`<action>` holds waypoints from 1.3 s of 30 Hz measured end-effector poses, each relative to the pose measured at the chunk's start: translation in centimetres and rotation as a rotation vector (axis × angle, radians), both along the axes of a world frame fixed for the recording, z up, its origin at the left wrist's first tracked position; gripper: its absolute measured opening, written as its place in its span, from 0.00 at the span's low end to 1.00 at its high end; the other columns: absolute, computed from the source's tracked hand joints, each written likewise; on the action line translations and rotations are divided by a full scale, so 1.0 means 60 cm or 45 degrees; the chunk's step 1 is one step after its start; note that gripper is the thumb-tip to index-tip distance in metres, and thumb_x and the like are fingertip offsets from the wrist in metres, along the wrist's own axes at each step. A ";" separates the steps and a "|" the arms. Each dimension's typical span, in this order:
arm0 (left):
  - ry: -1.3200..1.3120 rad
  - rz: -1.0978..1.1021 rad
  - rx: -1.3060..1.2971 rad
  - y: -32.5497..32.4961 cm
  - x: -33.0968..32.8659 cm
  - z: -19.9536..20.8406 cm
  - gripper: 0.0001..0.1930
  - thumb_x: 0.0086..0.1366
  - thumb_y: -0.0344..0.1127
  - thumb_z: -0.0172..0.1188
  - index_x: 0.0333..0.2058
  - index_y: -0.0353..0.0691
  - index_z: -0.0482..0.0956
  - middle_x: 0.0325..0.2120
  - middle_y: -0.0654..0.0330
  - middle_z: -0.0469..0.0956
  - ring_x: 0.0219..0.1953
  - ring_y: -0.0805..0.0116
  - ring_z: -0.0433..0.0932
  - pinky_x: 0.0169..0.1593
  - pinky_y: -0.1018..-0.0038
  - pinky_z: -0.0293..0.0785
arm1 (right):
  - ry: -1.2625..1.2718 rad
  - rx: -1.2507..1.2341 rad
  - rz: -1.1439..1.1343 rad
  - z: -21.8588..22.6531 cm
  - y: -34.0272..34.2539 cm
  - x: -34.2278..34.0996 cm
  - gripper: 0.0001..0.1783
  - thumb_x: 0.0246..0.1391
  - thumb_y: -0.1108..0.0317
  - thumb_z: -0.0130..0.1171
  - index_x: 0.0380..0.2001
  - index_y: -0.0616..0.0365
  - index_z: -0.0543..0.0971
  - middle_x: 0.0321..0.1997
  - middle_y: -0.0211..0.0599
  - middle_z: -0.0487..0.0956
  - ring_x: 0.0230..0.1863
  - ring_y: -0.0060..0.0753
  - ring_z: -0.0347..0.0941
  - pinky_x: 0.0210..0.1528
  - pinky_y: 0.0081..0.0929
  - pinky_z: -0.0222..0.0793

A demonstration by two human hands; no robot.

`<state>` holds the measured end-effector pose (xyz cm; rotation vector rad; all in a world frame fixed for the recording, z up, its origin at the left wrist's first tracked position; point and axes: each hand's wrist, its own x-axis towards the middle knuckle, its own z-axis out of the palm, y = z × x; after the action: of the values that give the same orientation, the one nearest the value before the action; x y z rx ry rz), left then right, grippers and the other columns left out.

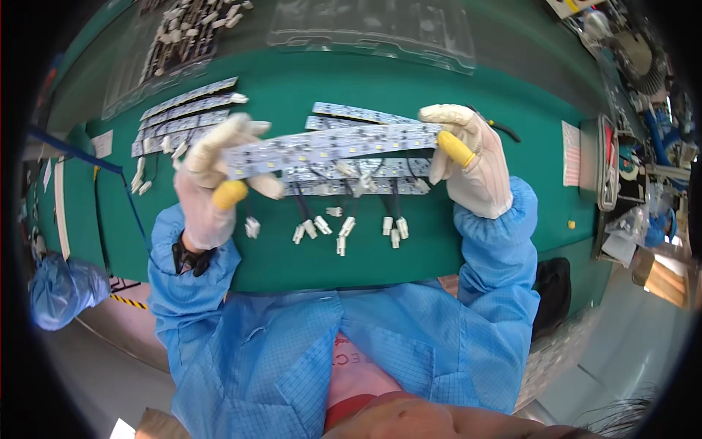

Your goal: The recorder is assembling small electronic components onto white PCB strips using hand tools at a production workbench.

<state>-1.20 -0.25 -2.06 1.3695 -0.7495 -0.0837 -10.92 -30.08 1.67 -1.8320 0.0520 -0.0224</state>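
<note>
In front of me an LED circuit board strip, pale with small yellow LEDs, is held up lengthwise, its right end slightly higher. My left hand, in a white glove with a yellow thumb cover, is closed around its left end. At the right end my right hand, gloved the same way, pinches it between thumb and fingers. Beneath and behind it, more LED strips lie on the green mat, partly hidden. Dark wires run from them to white plug connectors on the near side.
Several LED strips with wires lie fanned at the left. Beyond them a clear tray holds bundled wires with connectors. Another clear plastic tray is at the back. A black-handled tool lies by my right hand; a printed sheet is farther right.
</note>
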 end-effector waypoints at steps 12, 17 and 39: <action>-0.014 0.337 0.634 0.009 0.014 0.012 0.23 0.70 0.51 0.42 0.39 0.36 0.77 0.17 0.63 0.80 0.20 0.77 0.65 0.32 0.78 0.61 | -0.017 0.145 0.007 -0.027 -0.008 -0.006 0.20 0.58 0.53 0.55 0.37 0.63 0.73 0.16 0.37 0.74 0.11 0.24 0.68 0.12 0.17 0.63; -0.036 0.418 0.591 -0.006 0.016 0.006 0.23 0.70 0.51 0.44 0.38 0.35 0.78 0.16 0.64 0.79 0.18 0.80 0.61 0.26 0.80 0.56 | 0.155 0.617 0.001 -0.001 0.005 -0.015 0.16 0.52 0.59 0.63 0.32 0.63 0.74 0.18 0.36 0.76 0.14 0.24 0.71 0.14 0.19 0.65; 0.130 0.114 0.287 0.000 0.012 -0.005 0.28 0.70 0.54 0.41 0.55 0.36 0.69 0.25 0.59 0.82 0.31 0.74 0.78 0.41 0.77 0.69 | 0.216 0.892 -0.097 -0.012 0.014 -0.003 0.21 0.56 0.59 0.59 0.44 0.66 0.69 0.28 0.36 0.76 0.18 0.19 0.70 0.16 0.12 0.60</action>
<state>-0.49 -0.26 -2.33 1.5989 -0.6056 -0.1698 -11.07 -29.24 0.96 -1.1274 0.2207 0.0884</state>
